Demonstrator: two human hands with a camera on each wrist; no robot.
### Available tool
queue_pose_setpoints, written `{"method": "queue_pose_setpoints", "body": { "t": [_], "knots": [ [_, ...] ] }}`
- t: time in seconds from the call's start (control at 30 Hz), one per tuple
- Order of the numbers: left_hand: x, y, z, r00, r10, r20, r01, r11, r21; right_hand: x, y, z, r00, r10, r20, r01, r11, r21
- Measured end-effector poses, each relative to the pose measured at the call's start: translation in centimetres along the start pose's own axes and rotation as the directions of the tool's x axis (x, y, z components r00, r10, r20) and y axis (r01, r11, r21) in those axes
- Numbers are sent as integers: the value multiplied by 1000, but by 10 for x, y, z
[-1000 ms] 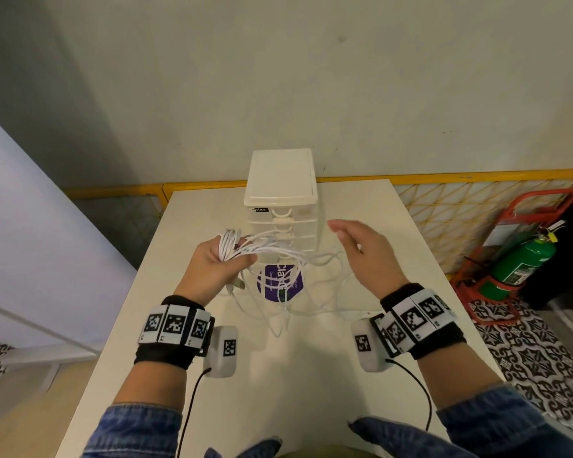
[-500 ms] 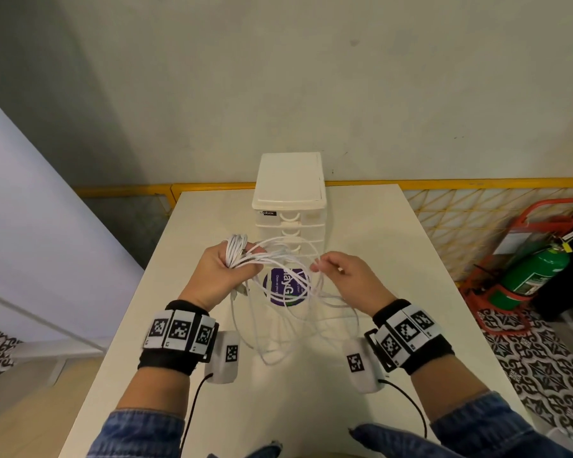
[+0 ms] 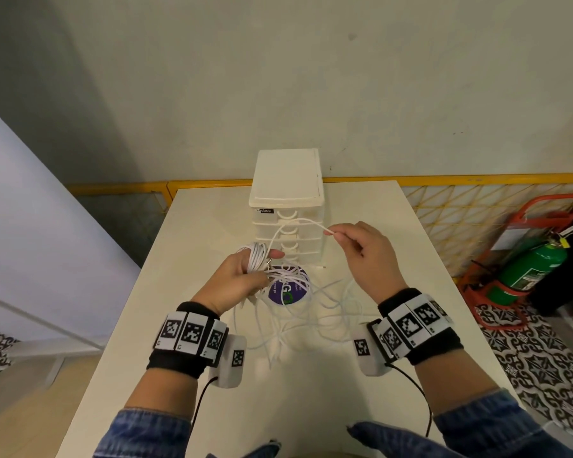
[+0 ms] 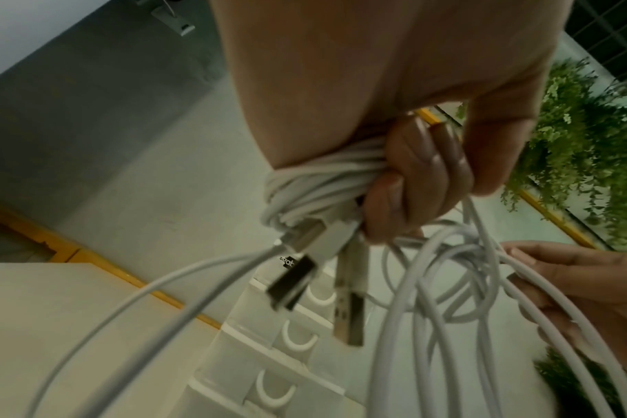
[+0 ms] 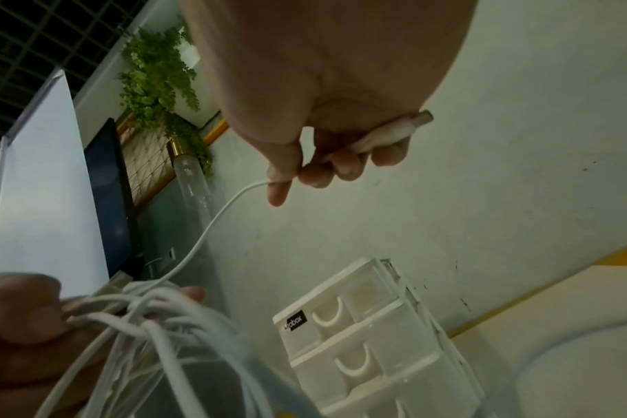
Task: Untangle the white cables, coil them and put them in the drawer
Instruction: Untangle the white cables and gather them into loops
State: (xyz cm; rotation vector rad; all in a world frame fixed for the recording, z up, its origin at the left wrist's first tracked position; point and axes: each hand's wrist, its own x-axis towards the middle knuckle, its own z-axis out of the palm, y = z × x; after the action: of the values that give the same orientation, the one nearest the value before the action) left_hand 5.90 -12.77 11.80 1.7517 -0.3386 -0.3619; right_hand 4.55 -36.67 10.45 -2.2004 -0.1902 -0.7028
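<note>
My left hand [image 3: 242,276] grips a bundle of white cables [image 3: 257,256] above the table; in the left wrist view the coil [image 4: 319,183] lies under my curled fingers, with several plugs [image 4: 305,265] hanging from it. Loose loops [image 3: 298,312] trail down onto the table. My right hand [image 3: 361,252] is raised to the right and pinches one cable end [image 5: 383,135], whose strand [image 3: 295,224] arcs back to the bundle. The white drawer unit [image 3: 286,206] stands behind both hands with its drawers closed.
A round purple sticker [image 3: 286,289] lies on the cream table [image 3: 311,391] under the cables. A yellow mesh rail [image 3: 477,200] runs behind the table. A green fire extinguisher [image 3: 530,269] in a red stand is on the floor at the right.
My right hand took hold of one cable end near the bundle and has lifted it up and to the right, drawing a strand out. The left hand keeps its grip on the bundle.
</note>
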Motion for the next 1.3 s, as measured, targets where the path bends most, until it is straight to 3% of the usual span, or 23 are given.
{"method": "queue_pose_setpoints", "body": {
  "t": [0.13, 0.17, 0.23, 0.3, 0.33, 0.4, 0.53, 0.6, 0.77, 0.87, 1.0, 1.13, 1.2, 1.3],
  "knots": [
    [1, -2, 1, 999, -9, -44, 3, 993, -121, 0, 7, 2, 994, 111, -19, -112, 951, -290],
    [1, -1, 3, 999, -8, -51, 0, 987, -158, -2, 7, 3, 991, 121, -60, -134, 947, -292],
    [2, 1, 5, 998, -2, -62, -12, 975, -222, -8, 1, 2, 992, 95, -80, -106, 985, -136],
    [4, 2, 7, 998, -2, -65, -15, 962, -272, -13, -8, 3, 977, 124, 176, -139, 987, 76],
    [5, 2, 8, 998, -6, -62, -12, 955, -295, -16, -10, 6, 935, 133, 328, -180, 976, 119],
    [6, 2, 10, 999, -13, -44, -2, 946, -323, -22, -9, 15, 880, 145, 452, -230, 963, 138],
    [2, 5, 11, 999, -40, -4, 37, 949, -313, -21, -3, 19, 945, 131, 301, -175, 976, 125],
    [2, 6, 10, 996, -86, -39, 74, 967, -244, -17, -4, 13, 973, 91, 212, -123, 981, 147],
    [4, 10, 5, 981, -120, -154, 106, 990, -94, -9, -9, 2, 985, 135, 106, -159, 952, 263],
    [1, 9, -8, 959, -114, -260, 105, 993, -47, -1, -2, -18, 939, 345, -8, -309, 850, 427],
    [-3, 7, -18, 953, -121, -276, 125, 992, -2, 1, 26, -34, 859, 500, -107, -447, 836, 317],
    [-4, 5, -24, 951, -138, -276, 183, 972, 145, -8, 55, -34, 746, 635, -200, -564, 762, 318],
    [-3, 4, -22, 950, -137, -281, 185, 970, 155, -14, 64, -31, 734, 662, -152, -643, 749, 162],
    [0, 5, -9, 949, -128, -289, 166, 980, 112, -21, 60, -20, 741, 665, 99, -645, 745, -171]
  ]
}}
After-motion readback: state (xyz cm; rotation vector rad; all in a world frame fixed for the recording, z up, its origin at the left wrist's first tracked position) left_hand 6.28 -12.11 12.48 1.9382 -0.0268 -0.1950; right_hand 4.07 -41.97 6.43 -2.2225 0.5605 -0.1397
